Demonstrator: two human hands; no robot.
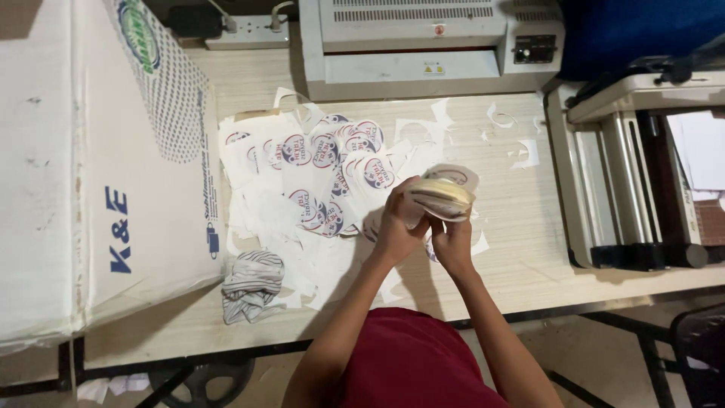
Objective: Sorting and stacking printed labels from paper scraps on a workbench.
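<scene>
Both my hands hold a thick stack of round printed paper cut-outs (442,194) above the wooden table (521,249). My left hand (399,227) grips the stack's left side and my right hand (451,240) supports it from below. Just left of my hands, a loose pile of cut paper pieces with round red and blue prints (317,177) is spread over the table. White paper offcuts (521,151) lie beyond and to the right of the stack.
A large white cardboard box (98,174) fills the left side. A crumpled striped cloth (251,283) lies near the front edge. A laminating machine (423,45) stands at the back, with a power strip (245,32) beside it. A second machine (634,181) stands at the right.
</scene>
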